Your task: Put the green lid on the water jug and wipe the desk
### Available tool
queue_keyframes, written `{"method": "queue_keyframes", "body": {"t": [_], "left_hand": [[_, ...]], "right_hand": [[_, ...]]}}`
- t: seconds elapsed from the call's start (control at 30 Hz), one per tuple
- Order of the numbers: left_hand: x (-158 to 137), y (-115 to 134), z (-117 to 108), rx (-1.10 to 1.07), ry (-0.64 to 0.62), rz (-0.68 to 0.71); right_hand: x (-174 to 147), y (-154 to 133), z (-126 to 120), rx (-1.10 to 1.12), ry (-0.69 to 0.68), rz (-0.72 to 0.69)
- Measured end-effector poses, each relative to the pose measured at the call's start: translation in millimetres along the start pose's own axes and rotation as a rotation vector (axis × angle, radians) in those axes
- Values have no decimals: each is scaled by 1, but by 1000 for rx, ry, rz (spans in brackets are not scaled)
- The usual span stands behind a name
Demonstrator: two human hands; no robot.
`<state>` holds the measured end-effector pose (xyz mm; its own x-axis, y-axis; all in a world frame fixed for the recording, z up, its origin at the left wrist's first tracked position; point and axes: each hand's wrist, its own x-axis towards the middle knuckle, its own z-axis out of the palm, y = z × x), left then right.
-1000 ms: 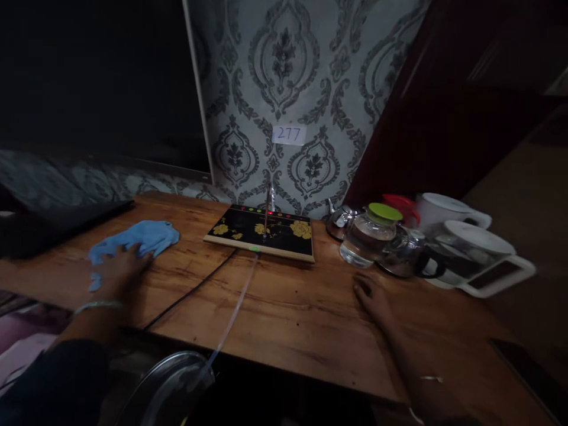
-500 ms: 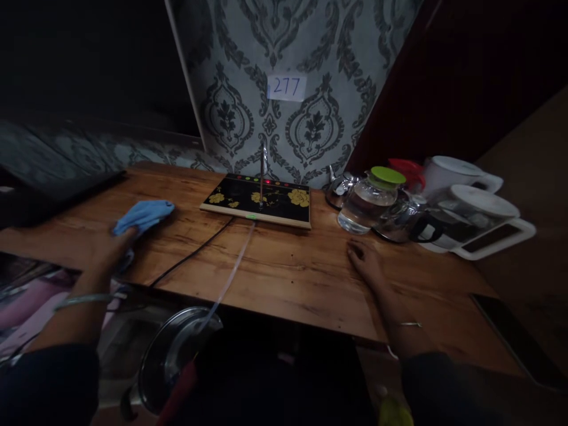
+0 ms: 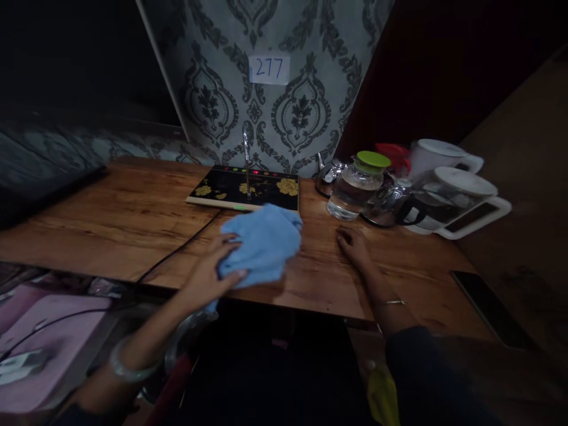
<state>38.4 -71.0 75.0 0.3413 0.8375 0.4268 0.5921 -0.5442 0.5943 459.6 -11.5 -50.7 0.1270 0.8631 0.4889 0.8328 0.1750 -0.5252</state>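
A crumpled blue cloth [image 3: 268,242] is gripped between the thumb and fingers of my left hand [image 3: 213,269], over the front middle of the wooden table. Just behind the cloth lies a flat black panel [image 3: 266,186] with gold flowers, a row of small lights and a thin curved metal spout [image 3: 247,157]. The cloth overlaps the panel's front edge in view; whether they touch, I cannot tell. My right hand [image 3: 355,245] rests on the table with its fingers curled in loosely and nothing visible in them. A glass jug [image 3: 352,192] with a green lid stands just behind it.
Metal kettles [image 3: 328,174], a red-handled pitcher and white-lidded jugs [image 3: 464,201] crowd the back right of the wooden table [image 3: 133,219]. A dark phone-like slab [image 3: 488,307] lies at the right. A black cable crosses the front edge. A pink surface [image 3: 53,343] shows lower left.
My left hand has carried the blue cloth from the left part of the table rightward to in front of the black panel. The right hand stays by the jug. The view has shifted slightly.
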Motion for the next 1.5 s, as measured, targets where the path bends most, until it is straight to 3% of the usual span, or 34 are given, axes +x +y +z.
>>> {"method": "queue_keyframes", "body": {"t": [0.07,0.13,0.23,0.33,0.43,0.53,0.6,0.67,0.87,1.07,1.33,1.5], "left_hand": [[3,6,19,-29,-195,77],[8,4,23,-24,-220,72],[14,-17,10,53,-53,7],[14,-50,-4,174,141,-78],[10,-79,-7,341,190,-123],[8,-95,-2,431,145,-86],[8,-101,2,453,104,-58],[10,-107,5,460,75,-32],[13,-122,10,501,20,14],[16,-126,11,478,29,-7],[16,-113,9,477,34,-11],[15,-122,12,469,55,2]], "right_hand": [[1,0,0,18,4,13],[3,-1,-2,51,6,36],[0,-14,-7,99,44,90],[-15,-57,-10,57,55,33],[-39,-126,-3,-15,-239,-151],[-52,-189,14,-66,-537,-190],[-51,-213,26,-58,-630,-200],[-45,-220,33,-54,-632,-212],[-33,-189,24,-88,-618,-245],[-31,-141,0,-198,-568,-167],[-39,-65,-55,-456,-421,86],[-69,-54,-73,-565,-258,271]]}}
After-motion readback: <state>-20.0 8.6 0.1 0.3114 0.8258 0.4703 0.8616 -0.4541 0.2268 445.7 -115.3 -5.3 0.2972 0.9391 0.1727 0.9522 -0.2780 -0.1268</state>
